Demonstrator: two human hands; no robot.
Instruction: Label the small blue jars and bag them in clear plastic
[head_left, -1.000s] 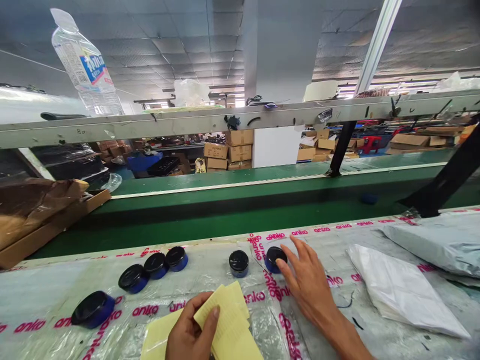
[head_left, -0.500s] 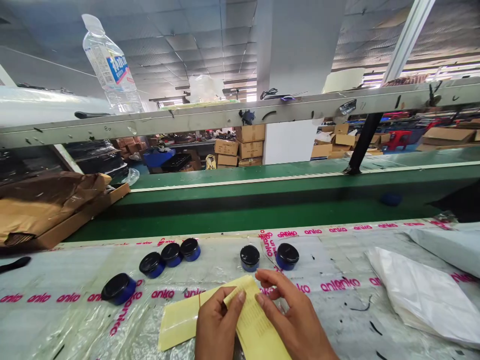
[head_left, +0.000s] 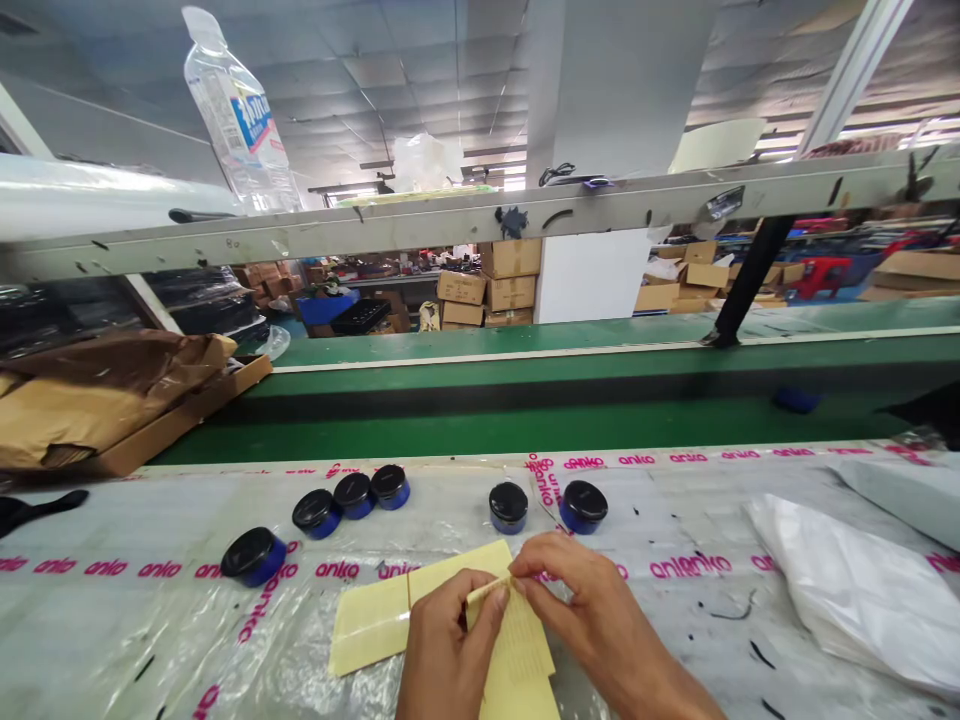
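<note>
My left hand [head_left: 450, 645] and my right hand [head_left: 592, 610] meet over a folded yellow paper leaflet [head_left: 442, 610] lying on the table. Both pinch a narrow raised edge of the paper between finger and thumb. Part of the leaflet lies hidden under my hands. Beyond my fingertips stand blue jars with black lids: one jar [head_left: 583, 506] is nearest my right hand, and another [head_left: 508, 508] stands beside it. A row of several more runs to the left, the biggest-looking jar [head_left: 253, 557] lying nearest me.
A white plastic bag [head_left: 855, 590] and a pale grey mailer [head_left: 900, 500] lie at the right of the plastic-covered table [head_left: 150, 620]. Behind its far edge runs a green conveyor belt [head_left: 525, 425]. A cardboard tray with brown paper [head_left: 112, 400] sits at the left.
My right hand has moved from beside the jar onto the paper, joining my left. The leaflet now lies flatter on the table. The whole view has drifted slightly.
</note>
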